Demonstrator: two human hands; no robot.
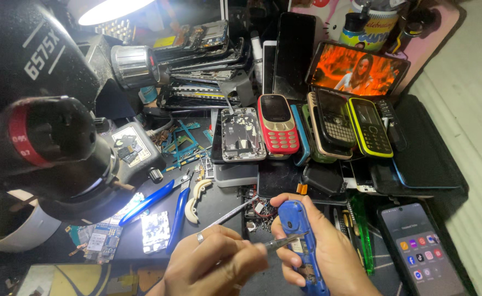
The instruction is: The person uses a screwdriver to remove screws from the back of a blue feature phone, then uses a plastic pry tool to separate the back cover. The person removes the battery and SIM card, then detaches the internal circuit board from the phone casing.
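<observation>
Right hand (pixel 329 252) has its fingers wrapped tight around a small blue phone (pixel 301 241), held upright just above the front edge of the table (pixel 219 203). Left hand (pixel 213 263) is pinched shut on metal tweezers (pixel 246 227), the tip touching the side of the blue phone. Just behind them sit blue-handled pliers (pixel 161 205) and a lit circuit board (pixel 155 231) under the microscope (pixel 49 142). Further back there's a red keypad phone (pixel 278 124), a yellow-edged one (pixel 369 127) and a gutted phone frame (pixel 242 134). A smartphone (pixel 422 249) with its screen on lies to the right.
</observation>
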